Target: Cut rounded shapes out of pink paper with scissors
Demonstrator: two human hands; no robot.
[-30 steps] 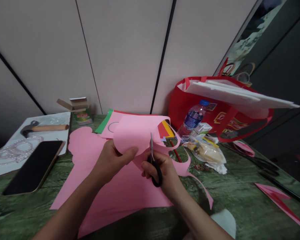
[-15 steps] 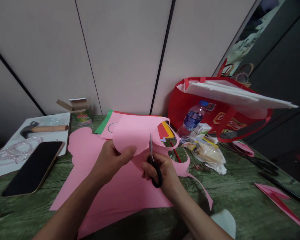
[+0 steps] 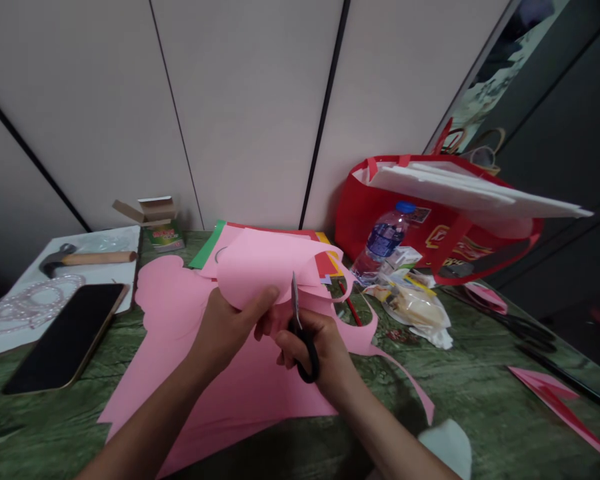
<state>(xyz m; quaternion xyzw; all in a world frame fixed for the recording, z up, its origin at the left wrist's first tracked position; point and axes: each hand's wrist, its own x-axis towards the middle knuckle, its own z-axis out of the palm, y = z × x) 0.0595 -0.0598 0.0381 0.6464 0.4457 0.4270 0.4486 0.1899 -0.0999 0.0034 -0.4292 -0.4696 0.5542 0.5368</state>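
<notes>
My left hand (image 3: 230, 327) pinches a rounded piece of pink paper (image 3: 253, 267) between thumb and fingers, holding it above the table. In my right hand (image 3: 315, 350) is a pair of scissors (image 3: 306, 347) with black handles, its blades pointing up at the paper's right edge. A narrow curling strip of pink paper (image 3: 367, 340) trails off to the right of the cut. Below both hands lie larger pink sheets (image 3: 250, 387), one with a scalloped outline at its left.
On the left are a phone (image 3: 67, 337), a hammer (image 3: 95, 257), a clear beaded coil (image 3: 35, 303) and a small open box (image 3: 163, 230). A water bottle (image 3: 385, 240), a plastic packet (image 3: 413, 307) and a red bag (image 3: 360, 207) stand right. A red pencil (image 3: 351, 305) lies between.
My right hand and the scissors have shifted slightly left and down along the paper's edge. The pink piece in my left hand has tilted and moved a little left.
</notes>
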